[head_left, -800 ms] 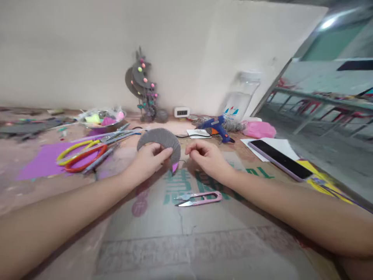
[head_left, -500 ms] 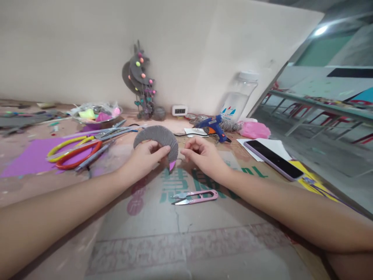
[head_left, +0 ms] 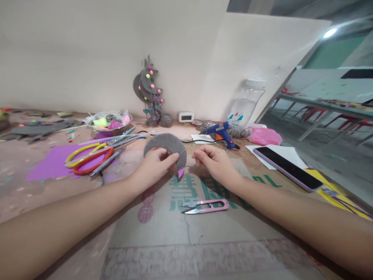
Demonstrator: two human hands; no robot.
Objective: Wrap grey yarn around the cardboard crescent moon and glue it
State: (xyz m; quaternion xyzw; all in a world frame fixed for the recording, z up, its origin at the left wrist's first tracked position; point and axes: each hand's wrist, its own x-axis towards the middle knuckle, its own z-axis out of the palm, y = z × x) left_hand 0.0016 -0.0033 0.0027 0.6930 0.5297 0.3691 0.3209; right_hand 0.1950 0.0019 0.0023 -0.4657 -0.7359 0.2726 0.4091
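My left hand (head_left: 159, 163) is closed on a crescent (head_left: 169, 144) wrapped in grey yarn, its thumb pressed on the front face. The crescent's lower tip (head_left: 181, 172) shows purple, with no yarn over it. A thin grey strand of yarn (head_left: 188, 167) curves from near that tip towards my right hand (head_left: 212, 160). The fingers of my right hand are pinched together on the strand, a short way right of the crescent; its end is hidden. Below both hands, pink-handled thread snips (head_left: 205, 206) lie on a printed cardboard sheet (head_left: 163, 237), blades pointing left.
On the left lie scissors with yellow and red handles (head_left: 87, 157), purple paper (head_left: 43, 167) and a bowl (head_left: 110, 126) of bits. Behind stand a moon hanging (head_left: 150, 87), a small clock (head_left: 186, 117) and a bottle (head_left: 246, 103). A blue glue gun (head_left: 223, 134) and a phone (head_left: 287, 167) lie right.
The whole scene has shifted right and slightly down in view as the head turned. Both hands keep nearly the same pose around the crescent and the yarn.
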